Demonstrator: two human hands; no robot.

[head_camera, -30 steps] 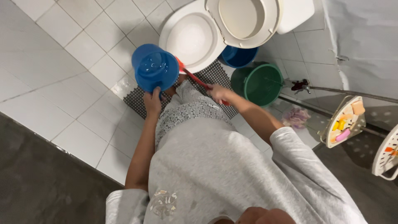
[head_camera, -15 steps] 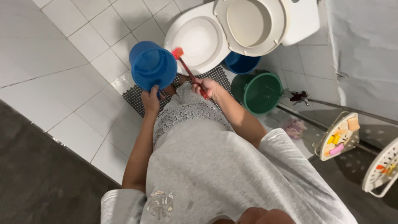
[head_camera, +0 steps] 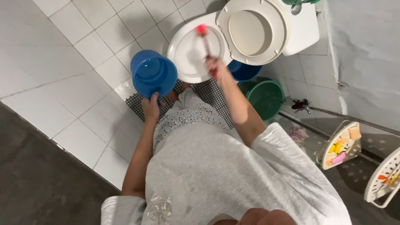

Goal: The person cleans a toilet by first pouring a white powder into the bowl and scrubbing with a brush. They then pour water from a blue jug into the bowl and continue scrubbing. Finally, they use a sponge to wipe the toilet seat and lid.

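Observation:
My left hand (head_camera: 151, 106) grips the rim of a blue plastic bucket (head_camera: 153, 73) that holds water and hangs over the tiled floor left of the toilet. My right hand (head_camera: 215, 68) is shut on the handle of a red toilet brush (head_camera: 203, 36), whose head sits over the white toilet bowl (head_camera: 183, 54). The toilet lid (head_camera: 253, 27) stands raised behind the bowl. I stand on a black perforated mat (head_camera: 216, 93) in front of the toilet.
A green bucket (head_camera: 266, 98) and a blue tub (head_camera: 243, 71) stand right of the toilet. A tap (head_camera: 301, 104) with a pipe runs along the right wall. Two white corner racks (head_camera: 341, 143) hold soaps. A dark floor strip (head_camera: 37, 175) lies at left.
My right hand swung the red brush from beside the blue bucket up and right, over the toilet bowl. My left hand kept its hold on the bucket, which barely moved.

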